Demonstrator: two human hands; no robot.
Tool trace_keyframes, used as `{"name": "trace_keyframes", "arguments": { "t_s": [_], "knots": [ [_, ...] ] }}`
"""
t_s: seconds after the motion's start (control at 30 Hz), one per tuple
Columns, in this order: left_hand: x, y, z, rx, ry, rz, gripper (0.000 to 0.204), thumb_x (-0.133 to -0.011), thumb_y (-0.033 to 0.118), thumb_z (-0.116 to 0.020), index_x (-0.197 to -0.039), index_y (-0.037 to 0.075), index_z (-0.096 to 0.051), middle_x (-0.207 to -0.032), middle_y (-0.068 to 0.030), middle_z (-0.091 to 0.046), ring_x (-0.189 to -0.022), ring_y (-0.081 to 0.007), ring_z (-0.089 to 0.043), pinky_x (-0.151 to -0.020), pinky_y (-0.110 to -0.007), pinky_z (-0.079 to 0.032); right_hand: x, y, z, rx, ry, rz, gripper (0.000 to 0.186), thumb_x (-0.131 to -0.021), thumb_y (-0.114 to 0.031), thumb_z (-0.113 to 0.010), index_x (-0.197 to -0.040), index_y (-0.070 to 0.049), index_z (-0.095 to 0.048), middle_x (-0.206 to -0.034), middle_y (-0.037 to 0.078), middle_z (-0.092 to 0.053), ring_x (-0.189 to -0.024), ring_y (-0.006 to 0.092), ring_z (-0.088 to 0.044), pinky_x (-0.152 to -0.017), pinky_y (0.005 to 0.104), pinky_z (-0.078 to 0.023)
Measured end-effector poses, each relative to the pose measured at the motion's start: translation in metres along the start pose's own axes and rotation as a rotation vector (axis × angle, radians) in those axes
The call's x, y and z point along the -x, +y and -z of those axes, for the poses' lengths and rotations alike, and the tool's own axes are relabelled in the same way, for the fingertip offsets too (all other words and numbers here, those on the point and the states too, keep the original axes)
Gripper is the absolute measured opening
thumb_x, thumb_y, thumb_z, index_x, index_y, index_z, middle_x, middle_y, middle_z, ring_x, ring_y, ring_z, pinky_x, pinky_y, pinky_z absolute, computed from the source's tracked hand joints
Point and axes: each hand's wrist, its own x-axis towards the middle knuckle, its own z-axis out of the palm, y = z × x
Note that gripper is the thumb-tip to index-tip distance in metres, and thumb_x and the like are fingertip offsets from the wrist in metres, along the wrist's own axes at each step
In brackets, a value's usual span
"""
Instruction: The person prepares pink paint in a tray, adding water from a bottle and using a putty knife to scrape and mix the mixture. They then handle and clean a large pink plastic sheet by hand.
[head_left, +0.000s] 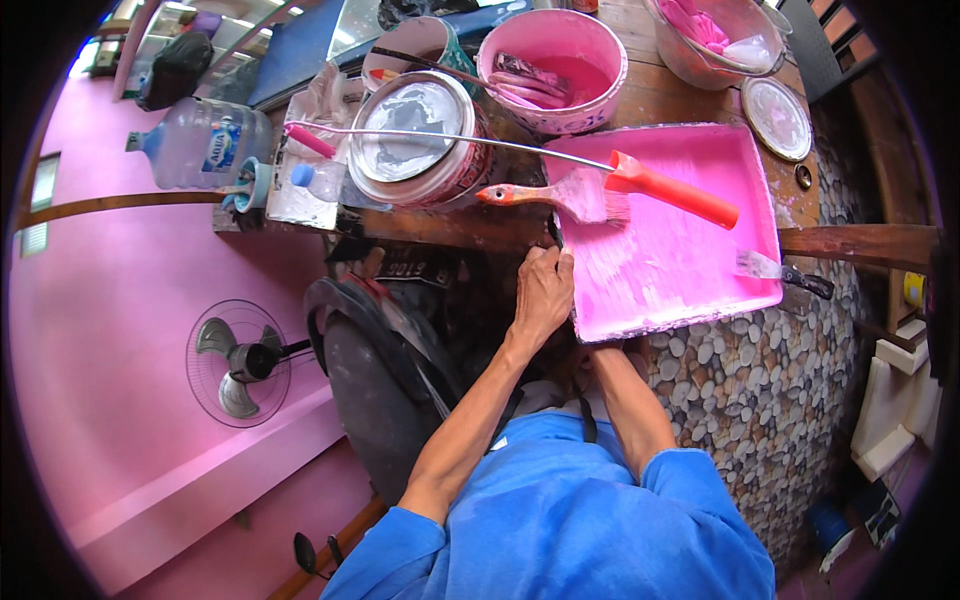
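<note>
Left hand (545, 292) gripping-close at pink tray (670, 275), wooden table (655, 100), pink wall (120, 290).

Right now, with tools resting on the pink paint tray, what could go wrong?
Three possible risks:
1. If the left hand tips the paint tray, any wet paint could run over its rim.
2. The scraper straddles the tray's right rim, handle outside, so a knock might drop it.
3. The orange handle lies over the tray while its metal rod crosses the bucket lid; shifting the tray could dislodge it.
</note>
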Motion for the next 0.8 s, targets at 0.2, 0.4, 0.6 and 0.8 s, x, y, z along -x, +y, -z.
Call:
{"name": "trace_keyframes", "arguments": {
  "t_s": [0.2,0.4,0.6,0.8],
  "knots": [
    [0.001,-0.002,-0.002,0.052,0.066,0.076,0.027,-0.088,0.019,-0.055,-0.071,-0.002,-0.054,-0.067,-0.0235,-0.054,-0.066,-0.0406,-0.054,-0.061,-0.047,-0.041,0.073,0.016,0.016,0.678,0.003,0.3,0.062,-0.077,-0.035,-0.071,-0.125,-0.001,-0.05,-0.12,0.021,-0.053,-0.116,0.0371,-0.048,-0.1,0.0436,-0.036],
    [0.007,0.039,0.023,0.13,0.094,0.236,0.028,-0.088,0.028,-0.061,-0.09,0.0,-0.063,-0.074,-0.0198,-0.065,-0.067,-0.0292,-0.065,-0.062,-0.039,-0.049,0.099,0.087,0.157,0.661,0.291,0.155,0.054,-0.079,-0.028,-0.069,-0.121,0.004,-0.053,-0.105,0.025,-0.06,-0.099,0.037,-0.059,-0.084,0.0431,-0.048],
    [0.043,-0.05,-0.007,0.482,0.124,0.459,0.031,-0.093,0.026,-0.056,-0.111,0.002,-0.059,-0.086,-0.0119,-0.067,-0.076,-0.0164,-0.064,-0.059,-0.027,-0.051,0.068,-0.07,0.302,0.363,0.831,0.224,0.09,-0.079,-0.04,-0.073,-0.143,-0.001,-0.023,-0.125,0.024,-0.046,-0.099,0.0287,-0.057,-0.081,0.0386,-0.051],
    [0.121,-0.128,-0.001,0.485,0.121,0.651,0.021,-0.084,0.005,-0.061,-0.102,-0.005,-0.062,-0.082,-0.0106,-0.067,-0.065,-0.0136,-0.064,-0.055,-0.025,-0.051,0.011,-0.079,0.372,-0.086,0.46,0.097,0.033,-0.084,-0.021,-0.071,-0.105,0.0,-0.056,-0.083,0.007,-0.065,-0.064,0.0135,-0.064,-0.054,0.0233,-0.052]
  ]
}}
